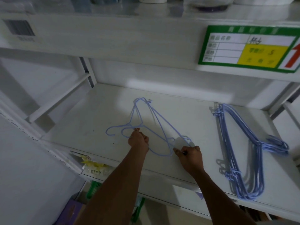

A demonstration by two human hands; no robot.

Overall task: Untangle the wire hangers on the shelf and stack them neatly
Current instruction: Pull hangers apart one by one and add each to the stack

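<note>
Two tangled blue hangers lie on the white shelf, well to the left of the neat pile of hangers. The left hand, farther from the pile, is curled around the wire by the hooks. The right hand, nearer the pile, pinches another part of the wire.
</note>
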